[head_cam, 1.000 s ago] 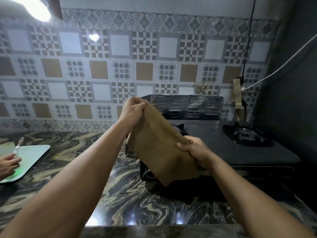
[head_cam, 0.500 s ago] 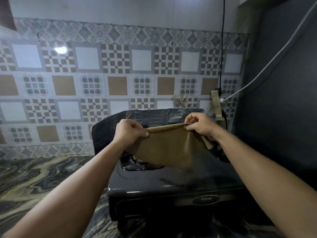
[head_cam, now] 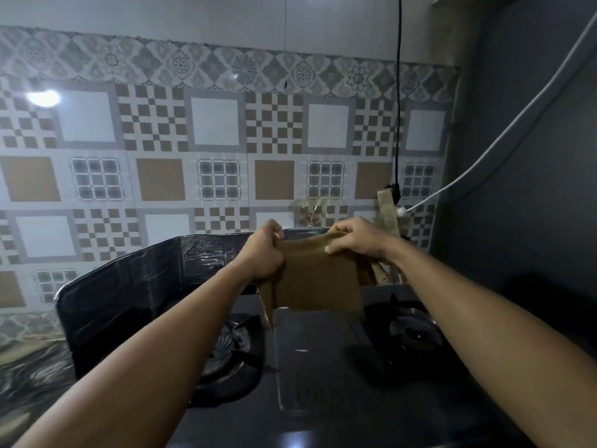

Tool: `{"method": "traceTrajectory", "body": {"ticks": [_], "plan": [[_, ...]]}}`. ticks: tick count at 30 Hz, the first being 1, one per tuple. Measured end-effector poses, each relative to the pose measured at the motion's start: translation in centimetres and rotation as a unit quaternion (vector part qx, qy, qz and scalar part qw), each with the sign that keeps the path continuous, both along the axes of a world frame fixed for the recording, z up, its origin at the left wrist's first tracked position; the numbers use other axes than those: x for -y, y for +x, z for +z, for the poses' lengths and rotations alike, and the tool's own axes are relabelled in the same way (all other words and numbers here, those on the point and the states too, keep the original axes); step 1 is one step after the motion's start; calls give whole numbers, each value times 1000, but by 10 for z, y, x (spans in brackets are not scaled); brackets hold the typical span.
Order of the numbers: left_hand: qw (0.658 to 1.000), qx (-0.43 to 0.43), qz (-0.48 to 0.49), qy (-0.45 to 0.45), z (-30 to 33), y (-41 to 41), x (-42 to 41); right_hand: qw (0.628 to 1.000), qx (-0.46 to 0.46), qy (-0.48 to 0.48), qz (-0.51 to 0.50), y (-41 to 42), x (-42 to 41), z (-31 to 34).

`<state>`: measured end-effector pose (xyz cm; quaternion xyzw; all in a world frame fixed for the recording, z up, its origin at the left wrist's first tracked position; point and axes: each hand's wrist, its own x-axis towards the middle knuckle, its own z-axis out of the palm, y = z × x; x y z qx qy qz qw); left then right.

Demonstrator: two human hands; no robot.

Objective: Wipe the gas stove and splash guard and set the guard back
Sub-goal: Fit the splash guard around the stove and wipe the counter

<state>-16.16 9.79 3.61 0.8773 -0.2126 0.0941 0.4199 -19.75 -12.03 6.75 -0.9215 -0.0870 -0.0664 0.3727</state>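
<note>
Your left hand [head_cam: 263, 253] and right hand [head_cam: 357, 240] both pinch the brown cloth [head_cam: 318, 279] taut above the stove [head_cam: 323, 367], in front of its splash guard [head_cam: 135, 279].

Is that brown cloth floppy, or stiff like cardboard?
Probably floppy: the brown cloth hangs down from where the left hand and right hand pinch its top edge, and one corner droops in a fold. It looks thin, so likely light.
</note>
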Motion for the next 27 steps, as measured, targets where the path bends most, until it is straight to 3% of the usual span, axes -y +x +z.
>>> {"method": "traceTrajectory", "body": {"ticks": [7,14,18,22,27], "plan": [[996,-85,-16,-8,-2,48,52,995,1,-101,3,57,46,-3],[997,-37,57,27,-16,117,73,993,90,-71,20,120,63,-16],[997,-37,59,32,-18,151,82,985,154,-65,-30,161,68,-33],[993,1,99,67,-18,188,87,961,217,-135,-106,196,70,-45],[972,68,204,98,-22,224,101,900,346,-211,-160,238,60,-50]]}}
